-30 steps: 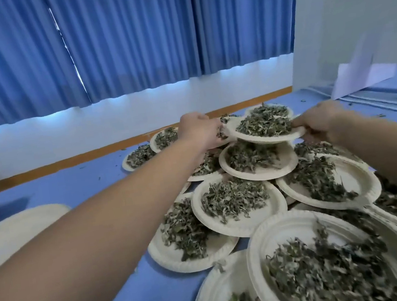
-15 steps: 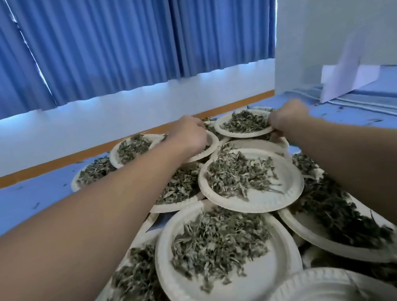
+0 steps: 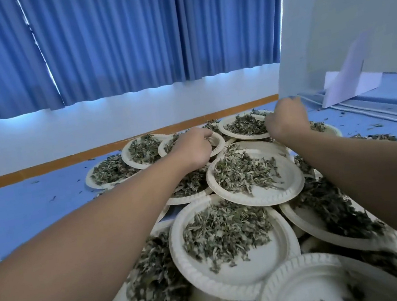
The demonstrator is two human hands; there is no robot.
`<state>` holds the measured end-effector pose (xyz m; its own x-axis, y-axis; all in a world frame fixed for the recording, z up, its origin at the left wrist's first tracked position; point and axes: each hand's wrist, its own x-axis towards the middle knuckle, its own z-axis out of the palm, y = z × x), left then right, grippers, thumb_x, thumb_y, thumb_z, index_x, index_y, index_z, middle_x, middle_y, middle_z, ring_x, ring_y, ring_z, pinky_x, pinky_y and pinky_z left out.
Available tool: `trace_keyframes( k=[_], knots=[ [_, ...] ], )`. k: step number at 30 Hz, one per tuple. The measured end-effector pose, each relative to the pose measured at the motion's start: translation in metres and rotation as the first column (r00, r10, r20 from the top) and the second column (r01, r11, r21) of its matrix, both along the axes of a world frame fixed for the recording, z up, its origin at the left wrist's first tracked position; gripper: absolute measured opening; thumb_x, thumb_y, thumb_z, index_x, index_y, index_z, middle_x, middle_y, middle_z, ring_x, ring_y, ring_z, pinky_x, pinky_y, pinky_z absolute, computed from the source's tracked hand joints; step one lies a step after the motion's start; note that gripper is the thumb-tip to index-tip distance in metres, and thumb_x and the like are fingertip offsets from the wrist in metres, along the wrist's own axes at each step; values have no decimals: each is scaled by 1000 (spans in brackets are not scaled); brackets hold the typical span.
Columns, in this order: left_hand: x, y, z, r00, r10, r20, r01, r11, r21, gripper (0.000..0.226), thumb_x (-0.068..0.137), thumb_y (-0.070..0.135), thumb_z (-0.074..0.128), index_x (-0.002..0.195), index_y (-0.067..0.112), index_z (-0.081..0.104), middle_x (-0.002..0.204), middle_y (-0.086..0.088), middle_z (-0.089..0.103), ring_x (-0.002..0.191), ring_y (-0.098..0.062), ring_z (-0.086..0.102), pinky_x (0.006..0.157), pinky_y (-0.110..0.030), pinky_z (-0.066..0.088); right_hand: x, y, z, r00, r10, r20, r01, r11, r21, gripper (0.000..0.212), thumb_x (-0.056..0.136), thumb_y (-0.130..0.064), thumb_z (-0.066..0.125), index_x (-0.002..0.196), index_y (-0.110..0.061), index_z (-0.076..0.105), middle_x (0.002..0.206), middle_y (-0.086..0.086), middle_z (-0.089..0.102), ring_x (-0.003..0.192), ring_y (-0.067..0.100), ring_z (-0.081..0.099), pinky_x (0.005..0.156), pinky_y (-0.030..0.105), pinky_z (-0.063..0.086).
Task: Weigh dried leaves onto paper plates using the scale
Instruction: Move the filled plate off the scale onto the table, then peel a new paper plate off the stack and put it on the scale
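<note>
Several paper plates heaped with dried green leaves overlap in a pile on the blue floor. The farthest plate of leaves (image 3: 245, 124) rests on top of the pile's far end. My right hand (image 3: 287, 120) is at that plate's right rim with its fingers curled over the edge. My left hand (image 3: 193, 147) hovers just left of it, over a neighbouring plate (image 3: 216, 142); its fingers are curled, and the back of the hand hides what they touch. No scale is in view.
Nearer plates of leaves (image 3: 254, 175) (image 3: 230, 242) fill the lower middle and right. Blue floor (image 3: 34, 209) with leaf crumbs lies to the left. Blue curtains and a white wall stand behind, and folded white paper (image 3: 351, 83) lies at the right.
The plate that both hands carried in the air now lies on the far end of the pile. My left hand has come off its rim, and the view has moved forward over the plates.
</note>
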<state>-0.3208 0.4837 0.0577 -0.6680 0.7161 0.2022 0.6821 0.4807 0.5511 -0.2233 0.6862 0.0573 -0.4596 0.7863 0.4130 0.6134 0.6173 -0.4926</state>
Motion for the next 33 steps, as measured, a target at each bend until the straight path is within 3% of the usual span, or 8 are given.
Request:
trace_keyframes(
  k=[3,6,8,12,17,22,28,33],
  knots=[
    [11,-30,14,1000,6,-8,-6,1000,19,53,103,-1,33,147,22,52,152,-6,49,103,-33,66,64,-20,43,1,-47,22,984,164,-69,-155,981,119,19,96,-4,48,91,-2,66,111,17,62,96,36,60,81,40,54],
    [23,-77,36,998,33,-58,-31,999,28,51,103,1,35,146,21,54,145,-7,57,115,-39,62,69,-18,50,0,-124,41,911,411,-27,-402,901,163,24,95,-9,52,74,-10,63,82,14,70,76,30,61,70,34,50],
    [32,-119,51,993,42,-109,-41,999,15,48,101,0,38,135,22,63,133,-8,65,92,-30,65,56,-16,47,0,-183,50,843,536,32,-533,828,172,25,95,-13,56,70,-13,60,77,12,66,76,31,60,69,33,46],
    [53,-227,71,972,140,-188,-151,987,-47,43,95,-3,42,113,21,73,104,-10,72,85,-27,60,68,-33,45,12,-299,58,728,685,-19,-678,724,127,27,90,-9,57,64,-15,53,68,8,56,71,27,52,66,33,39],
    [86,-375,55,947,194,-257,-192,981,34,30,101,6,49,118,15,72,122,0,71,116,-20,62,92,-17,40,48,-423,29,410,911,-51,-904,413,108,18,94,-18,60,82,-17,74,84,6,72,81,26,63,72,38,48],
    [116,-469,21,932,167,-321,-183,983,-21,23,103,21,55,113,13,74,109,-2,75,92,-6,62,79,-27,44,61,-480,-3,220,959,177,-975,213,57,22,99,-35,59,109,-23,75,99,5,72,94,26,63,80,41,49],
    [120,-494,8,949,43,-311,-95,984,-152,30,104,26,54,132,21,65,128,7,67,113,-11,59,96,-28,47,54,-469,-9,255,965,63,-965,250,77,15,97,-26,69,105,-19,80,99,-1,73,92,16,64,83,34,49],
    [104,-486,15,943,87,-321,-119,990,-80,22,94,20,71,115,22,77,110,8,75,92,-2,62,91,-26,49,40,-459,8,150,981,119,-987,155,-34,12,92,-22,77,103,-22,83,89,-14,68,84,2,60,75,21,42]
  ],
)
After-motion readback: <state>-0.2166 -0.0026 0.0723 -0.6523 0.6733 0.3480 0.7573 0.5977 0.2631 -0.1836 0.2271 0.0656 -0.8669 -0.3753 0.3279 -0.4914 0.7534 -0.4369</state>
